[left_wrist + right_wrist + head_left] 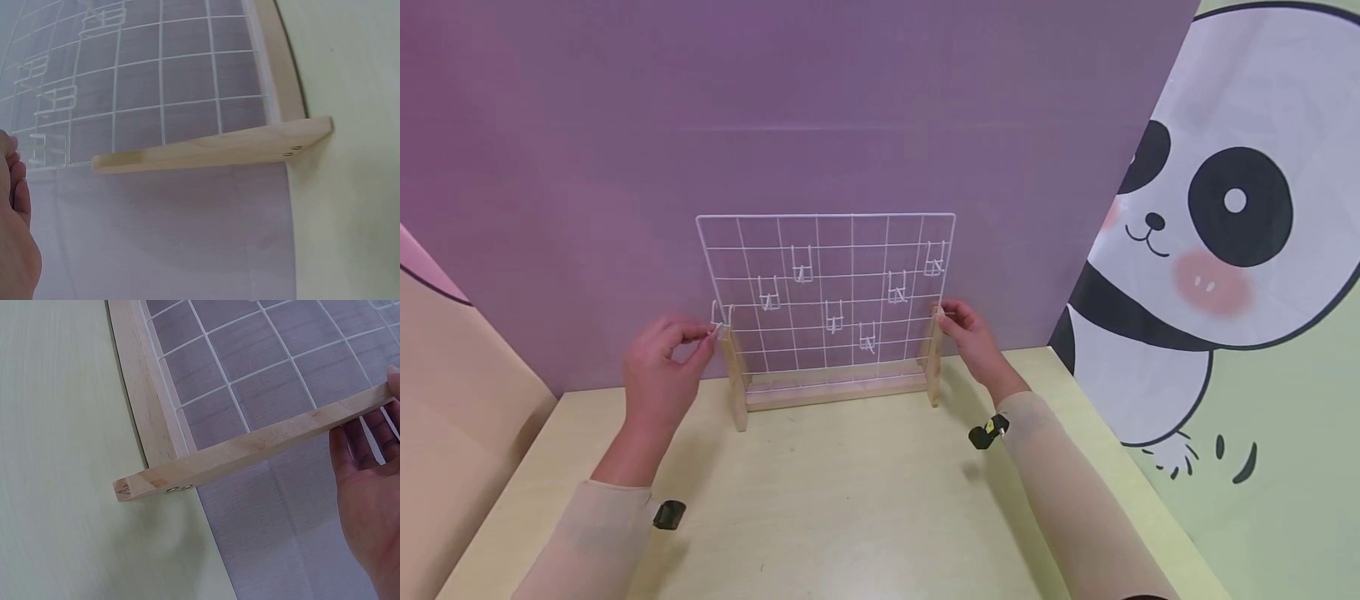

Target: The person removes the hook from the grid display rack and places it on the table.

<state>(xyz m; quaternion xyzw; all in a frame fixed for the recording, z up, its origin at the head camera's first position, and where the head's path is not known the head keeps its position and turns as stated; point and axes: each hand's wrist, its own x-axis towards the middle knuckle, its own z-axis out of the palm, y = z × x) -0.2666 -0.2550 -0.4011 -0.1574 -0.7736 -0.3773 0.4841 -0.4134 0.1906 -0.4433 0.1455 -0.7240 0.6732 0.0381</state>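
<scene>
A white wire grid panel stands upright in a wooden base between two wooden side posts. At the grid's left edge, my left hand pinches a small white wire hook by its front, beside the top of the left post. In the left wrist view only part of that hand shows at the left edge. My right hand grips the top of the right post. The right wrist view shows the thumb above the post and the fingers beneath it.
Several more white wire hooks hang on the grid at various heights. The stand is on a pale wooden table close to a purple wall. A panda picture covers the wall at right.
</scene>
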